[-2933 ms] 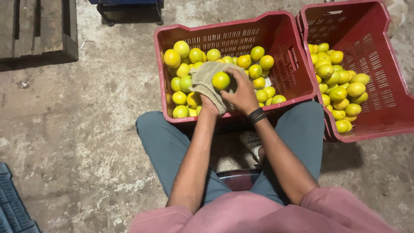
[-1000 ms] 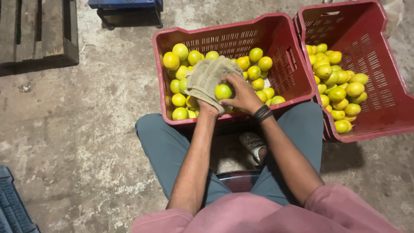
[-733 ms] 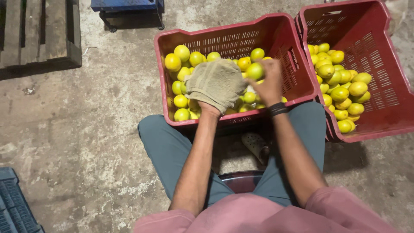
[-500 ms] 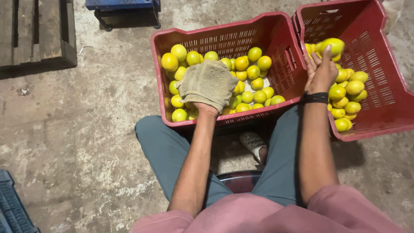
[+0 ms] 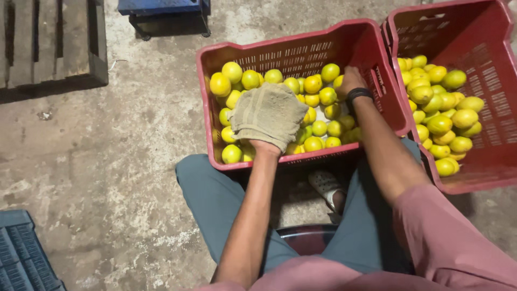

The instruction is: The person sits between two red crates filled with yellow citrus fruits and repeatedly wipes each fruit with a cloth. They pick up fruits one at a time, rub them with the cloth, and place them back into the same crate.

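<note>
The left hand (image 5: pixel 267 121) was almost fully covered by a beige cloth (image 5: pixel 269 113), so its fingers and whatever lay under them could not be seen. The right hand (image 5: pixel 349 80) was turned down among the yellow-green citrus fruits (image 5: pixel 312 84), and its fingertips were hidden; whether it held a fruit could not be told. The right red crate (image 5: pixel 484 64) was cut by the top and right edges. The wooden pallet (image 5: pixel 54 43), the blue stand (image 5: pixel 161 6) and the blue crate (image 5: pixel 21 258) were only partly in the picture. One foot (image 5: pixel 328 186) showed between the legs, the other was hidden.
</note>
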